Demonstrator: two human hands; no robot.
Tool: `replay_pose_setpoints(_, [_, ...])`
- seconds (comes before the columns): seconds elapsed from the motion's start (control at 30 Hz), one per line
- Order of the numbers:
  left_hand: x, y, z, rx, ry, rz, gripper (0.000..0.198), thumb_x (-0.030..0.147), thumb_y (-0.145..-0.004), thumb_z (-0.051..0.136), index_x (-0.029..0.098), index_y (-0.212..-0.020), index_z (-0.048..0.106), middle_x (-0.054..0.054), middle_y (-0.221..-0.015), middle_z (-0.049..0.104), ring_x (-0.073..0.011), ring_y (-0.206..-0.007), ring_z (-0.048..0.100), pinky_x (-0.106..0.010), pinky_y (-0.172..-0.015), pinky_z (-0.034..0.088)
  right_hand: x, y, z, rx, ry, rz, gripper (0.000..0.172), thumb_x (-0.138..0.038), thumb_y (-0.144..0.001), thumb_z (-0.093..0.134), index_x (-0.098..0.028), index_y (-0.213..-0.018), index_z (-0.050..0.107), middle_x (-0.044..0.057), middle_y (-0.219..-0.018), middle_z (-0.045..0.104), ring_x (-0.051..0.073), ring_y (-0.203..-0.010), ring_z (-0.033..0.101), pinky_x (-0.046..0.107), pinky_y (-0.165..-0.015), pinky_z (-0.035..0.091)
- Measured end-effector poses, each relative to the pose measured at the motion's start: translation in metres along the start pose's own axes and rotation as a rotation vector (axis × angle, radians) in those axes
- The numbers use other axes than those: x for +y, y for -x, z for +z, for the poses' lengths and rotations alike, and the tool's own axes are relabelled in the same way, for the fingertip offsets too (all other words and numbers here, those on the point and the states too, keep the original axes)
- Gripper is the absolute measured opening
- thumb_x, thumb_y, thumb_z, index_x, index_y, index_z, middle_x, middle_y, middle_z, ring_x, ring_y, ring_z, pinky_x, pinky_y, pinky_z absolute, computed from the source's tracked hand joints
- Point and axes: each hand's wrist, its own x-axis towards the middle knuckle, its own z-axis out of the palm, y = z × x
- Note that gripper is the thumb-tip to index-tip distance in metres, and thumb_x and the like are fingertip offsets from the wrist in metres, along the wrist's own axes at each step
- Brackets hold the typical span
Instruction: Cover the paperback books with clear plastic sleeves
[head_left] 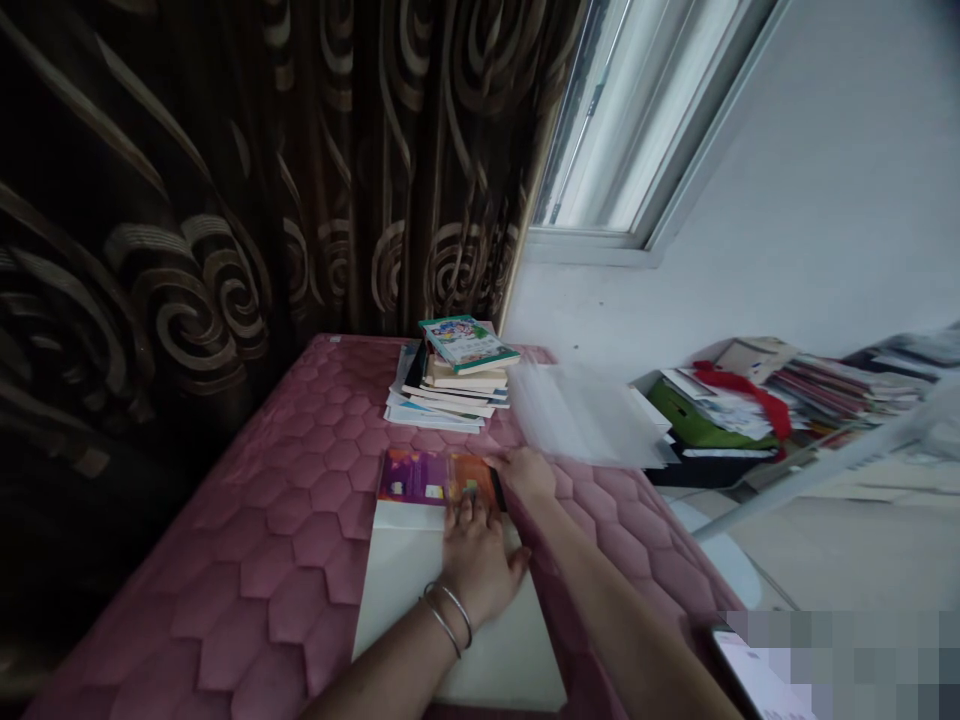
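A book (405, 475) with a purple-and-orange printed cover lies at the far end of a large cream sheet (405, 580). Whether the sheet is part of the book or separate, I cannot tell. My left hand (480, 560), two bangles at its wrist, is pressed flat on the sheet with its fingertips over the near edge of the printed cover. The thumb is spread to the right. At the cover's right edge, my right hand (529, 477) has its fingers curled in against the far corner; its fingertips are partly hidden.
Beyond the book stands a stack of books (457, 375). Clear, translucent sheets (585, 415) lie to its right, all on a pink quilted mattress (300, 540). A phone (757, 670) is at the lower right. Piled papers and a green holder (679, 410) sit past the right edge; a dark curtain (300, 180) hangs left.
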Motion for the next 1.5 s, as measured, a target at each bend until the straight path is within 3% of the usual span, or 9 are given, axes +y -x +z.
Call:
replay_pose_setpoints(0.2, [0.000,0.000,0.003,0.015,0.006,0.018,0.075,0.059,-0.086,0.040,0.004,-0.135,0.049,-0.022,-0.146,0.040,-0.0338,-0.141,0.028,-0.050,-0.118,0.015,0.017,0.028,0.017,0.126,-0.285,-0.281,0.012,-0.027,-0.078,0.062,-0.021,-0.087,0.067,0.005,-0.093,0.067,0.018,-0.084,0.063,0.027,-0.079,0.047])
replay_pose_setpoints(0.43, [-0.007,-0.003,-0.012,-0.083,0.029,-0.011,0.074,0.055,-0.087,0.041,0.003,-0.139,0.042,-0.022,-0.151,0.032,-0.0310,-0.142,0.027,-0.047,-0.117,0.019,0.027,0.037,0.036,0.143,-0.416,-0.257,0.019,-0.024,-0.072,0.060,-0.023,-0.089,0.069,0.002,-0.080,0.062,0.018,-0.077,0.060,0.030,-0.076,0.049])
replay_pose_setpoints(0.57, [-0.043,0.010,-0.038,-0.141,-0.038,0.029,0.063,0.058,-0.091,0.032,0.018,-0.137,0.048,-0.015,-0.153,0.031,-0.0323,-0.142,0.026,-0.058,-0.113,0.019,0.029,0.032,0.039,0.138,-0.442,-0.265,0.021,-0.025,-0.070,0.063,-0.023,-0.091,0.070,0.001,-0.078,0.061,0.018,-0.074,0.059,0.030,-0.073,0.049])
replay_pose_setpoints(0.83, [-0.128,0.044,-0.083,-0.224,-0.072,-0.171,0.049,0.047,-0.097,0.022,0.034,-0.135,0.050,-0.005,-0.156,0.025,-0.0323,-0.145,0.015,-0.061,-0.111,0.018,0.026,0.033,0.035,0.089,-0.445,-0.216,0.021,-0.026,-0.070,0.067,-0.023,-0.090,0.071,0.001,-0.079,0.059,0.016,-0.073,0.059,0.029,-0.073,0.048])
replay_pose_setpoints(1.0, [-0.114,0.018,-0.078,0.010,-0.150,-0.153,0.040,0.041,-0.095,0.033,0.026,-0.105,0.069,-0.003,-0.155,0.028,-0.0257,-0.144,0.022,-0.058,-0.115,0.005,0.022,0.035,0.030,0.064,-0.401,-0.198,0.022,-0.024,-0.072,0.065,-0.024,-0.093,0.070,0.000,-0.081,0.061,0.015,-0.075,0.060,0.027,-0.073,0.047])
replay_pose_setpoints(1.07, [-0.106,0.000,-0.070,0.060,-0.167,-0.049,0.034,0.036,-0.094,0.039,0.026,-0.116,0.063,-0.003,-0.154,0.033,-0.0223,-0.143,0.025,-0.055,-0.116,0.001,0.020,0.035,0.024,0.032,-0.363,-0.167,0.023,-0.025,-0.073,0.065,-0.024,-0.096,0.070,0.001,-0.085,0.063,0.016,-0.077,0.061,0.027,-0.073,0.047])
replay_pose_setpoints(1.2, [-0.103,-0.028,-0.054,-0.044,-0.120,0.019,0.050,0.038,-0.090,0.045,0.023,-0.138,0.045,-0.008,-0.152,0.036,-0.0266,-0.142,0.028,-0.060,-0.115,0.003,-0.001,0.040,0.004,-0.003,-0.132,-0.141,0.023,-0.023,-0.077,0.063,-0.022,-0.099,0.070,0.007,-0.101,0.066,0.021,-0.091,0.063,0.029,-0.078,0.047])
replay_pose_setpoints(1.3, [-0.106,-0.033,-0.049,-0.060,-0.105,0.035,0.051,0.039,-0.091,0.043,0.020,-0.138,0.046,-0.010,-0.150,0.038,-0.0286,-0.139,0.032,-0.057,-0.116,0.005,-0.036,0.048,-0.003,0.046,0.033,-0.290,0.025,-0.022,-0.084,0.054,-0.017,-0.104,0.069,0.015,-0.113,0.064,0.028,-0.110,0.056,0.034,-0.090,0.044])
replay_pose_setpoints(1.5, [-0.113,-0.029,-0.048,-0.039,-0.097,0.048,0.054,0.032,-0.088,0.044,0.021,-0.141,0.043,-0.011,-0.148,0.042,-0.0285,-0.136,0.037,-0.053,-0.117,0.004,-0.091,0.058,0.022,-0.125,-0.059,-0.498,0.052,-0.033,-0.099,0.024,-0.012,-0.145,0.034,0.013,-0.148,0.040,0.025,-0.140,0.029,0.048,-0.113,0.022])
